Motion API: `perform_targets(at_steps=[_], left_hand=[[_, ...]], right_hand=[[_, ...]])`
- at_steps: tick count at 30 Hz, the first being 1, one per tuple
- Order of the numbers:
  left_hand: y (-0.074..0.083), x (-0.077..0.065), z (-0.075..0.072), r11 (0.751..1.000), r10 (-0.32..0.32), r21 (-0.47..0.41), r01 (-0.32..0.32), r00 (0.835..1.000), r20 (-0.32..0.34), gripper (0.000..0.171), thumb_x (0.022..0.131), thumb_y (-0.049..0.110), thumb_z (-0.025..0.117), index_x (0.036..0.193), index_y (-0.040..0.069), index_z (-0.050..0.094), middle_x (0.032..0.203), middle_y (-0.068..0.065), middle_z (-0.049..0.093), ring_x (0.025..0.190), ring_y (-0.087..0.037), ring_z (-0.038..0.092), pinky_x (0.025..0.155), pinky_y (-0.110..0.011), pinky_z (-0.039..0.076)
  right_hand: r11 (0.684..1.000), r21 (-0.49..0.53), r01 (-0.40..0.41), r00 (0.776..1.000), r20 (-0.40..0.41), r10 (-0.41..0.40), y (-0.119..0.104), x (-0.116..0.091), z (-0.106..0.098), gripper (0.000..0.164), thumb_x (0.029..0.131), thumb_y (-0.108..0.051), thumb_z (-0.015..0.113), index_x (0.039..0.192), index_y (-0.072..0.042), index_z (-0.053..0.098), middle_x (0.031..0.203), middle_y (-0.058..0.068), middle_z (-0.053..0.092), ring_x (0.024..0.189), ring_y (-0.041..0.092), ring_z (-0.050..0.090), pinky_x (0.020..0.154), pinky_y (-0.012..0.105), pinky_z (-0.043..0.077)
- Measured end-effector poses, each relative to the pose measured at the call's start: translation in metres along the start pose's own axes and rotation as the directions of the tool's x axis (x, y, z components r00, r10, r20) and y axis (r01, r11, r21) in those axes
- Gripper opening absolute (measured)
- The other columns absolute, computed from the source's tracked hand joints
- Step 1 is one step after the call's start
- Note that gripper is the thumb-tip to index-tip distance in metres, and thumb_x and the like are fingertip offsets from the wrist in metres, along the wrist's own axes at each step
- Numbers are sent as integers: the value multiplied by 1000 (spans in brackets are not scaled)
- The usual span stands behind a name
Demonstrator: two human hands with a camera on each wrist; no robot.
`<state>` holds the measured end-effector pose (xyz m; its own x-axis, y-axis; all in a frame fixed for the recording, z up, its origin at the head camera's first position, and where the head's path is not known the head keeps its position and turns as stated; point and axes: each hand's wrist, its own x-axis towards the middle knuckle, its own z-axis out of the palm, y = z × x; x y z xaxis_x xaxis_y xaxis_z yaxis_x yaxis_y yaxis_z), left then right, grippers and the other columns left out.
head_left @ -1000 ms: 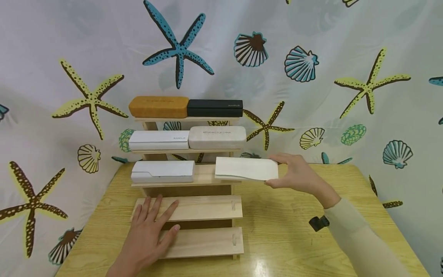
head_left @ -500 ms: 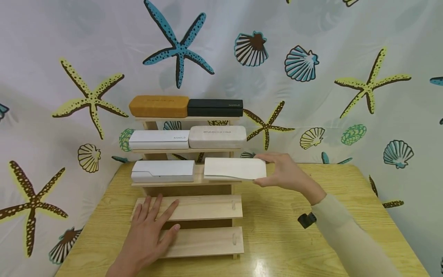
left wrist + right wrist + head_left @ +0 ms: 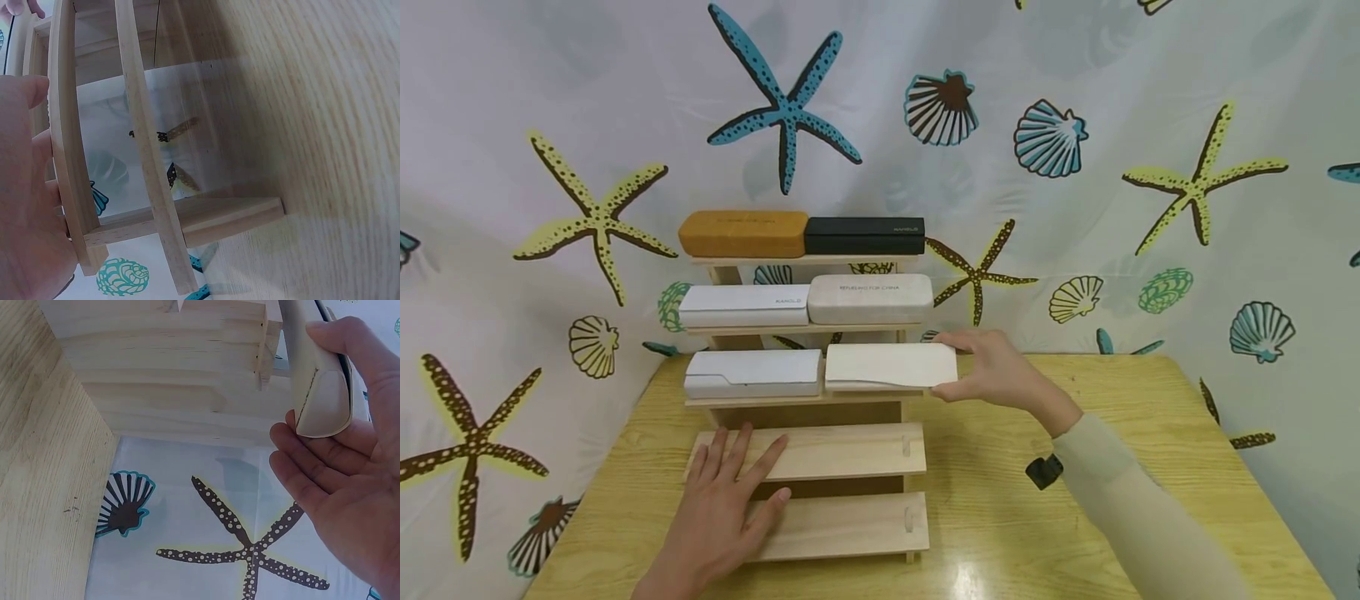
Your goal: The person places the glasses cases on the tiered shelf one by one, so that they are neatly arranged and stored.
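My right hand (image 3: 1000, 373) grips a cream glasses case (image 3: 889, 365) by its right end, thumb on the near side and fingers behind. That case lies along the third tier of a stepped wooden rack (image 3: 850, 450), beside a white glasses case (image 3: 752, 372) with a notched flap. In the right wrist view the end of the cream case (image 3: 325, 400) sits between thumb and fingers. My left hand (image 3: 718, 500) rests with spread fingers on the rack's lower two tiers, at their left side. The left wrist view shows this hand (image 3: 31, 187) against the shelf edge.
An orange case (image 3: 745, 233) and a black case (image 3: 865, 236) fill the top tier. Below them are a white case (image 3: 743, 306) and a grey-white case (image 3: 871, 298). The rack stands on a wooden table (image 3: 1037, 517) before a patterned cloth (image 3: 1075, 233).
My right hand has moved left with the cream glasses case, bringing it close up to the white case on the same tier. The left hand has stayed in place.
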<state>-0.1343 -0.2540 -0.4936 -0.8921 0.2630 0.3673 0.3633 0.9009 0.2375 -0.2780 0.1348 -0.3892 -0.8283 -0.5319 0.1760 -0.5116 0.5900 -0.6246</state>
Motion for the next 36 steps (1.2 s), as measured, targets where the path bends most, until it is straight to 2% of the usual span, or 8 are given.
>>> perform_targets(at_steps=[8, 13, 17, 22, 26, 36], left_hand=[[0, -1, 0, 1000, -3, 7, 3, 1000, 4, 62, 103, 47, 62, 161, 31, 46, 166, -30, 37, 152, -61, 28, 120, -73, 23], [1, -1, 0, 1000, -12, 3, 12, 1000, 13, 63, 103, 47, 62, 162, 32, 45, 166, -30, 37, 153, -60, 26, 122, -72, 21], [1, -1, 0, 1000, -11, 6, 11, 1000, 10, 63, 103, 48, 62, 161, 31, 46, 166, -30, 37, 153, -61, 27, 122, -72, 22], [0, -1, 0, 1000, -7, 6, 7, 1000, -5, 63, 103, 47, 63, 161, 31, 46, 165, -30, 38, 152, -61, 28, 122, -72, 21], [0, -1, -1, 1000, -5, 5, 6, 1000, -10, 63, 103, 47, 63, 161, 31, 45, 165, -30, 39, 152, -61, 28, 122, -72, 21], [0, -1, 1, 1000, -5, -4, 5, 1000, -1, 62, 103, 46, 62, 161, 31, 46, 165, -30, 37, 152, -62, 27, 121, -73, 22]], right_hand=[[1000, 0, -8, 1000, 25, 8, 0, 7, 6, 76, 83, -35, 88, 148, -5, 61, 154, 20, 57, 142, 41, 54, 114, 61, 47], [1000, -28, 1, 1000, 24, 0, -1, 12, 8, 75, 84, -36, 87, 147, -4, 62, 141, 16, 68, 125, 34, 64, 104, 54, 54], [999, -44, 9, 1000, 22, -8, -1, 14, 9, 74, 83, -36, 88, 144, -4, 64, 131, 13, 72, 114, 29, 66, 95, 48, 57], [999, -32, 17, 999, 39, -16, -2, 17, 9, 76, 84, -35, 87, 147, -2, 61, 132, 13, 72, 115, 29, 67, 97, 50, 57], [999, -18, 29, 998, 53, -28, -2, 19, 9, 72, 85, -35, 87, 144, -3, 63, 127, 11, 73, 112, 27, 66, 95, 50, 57], [999, -10, 38, 997, 69, -37, -4, 24, 12, 58, 84, -35, 89, 134, -12, 71, 119, 4, 74, 107, 22, 66, 89, 41, 57]])
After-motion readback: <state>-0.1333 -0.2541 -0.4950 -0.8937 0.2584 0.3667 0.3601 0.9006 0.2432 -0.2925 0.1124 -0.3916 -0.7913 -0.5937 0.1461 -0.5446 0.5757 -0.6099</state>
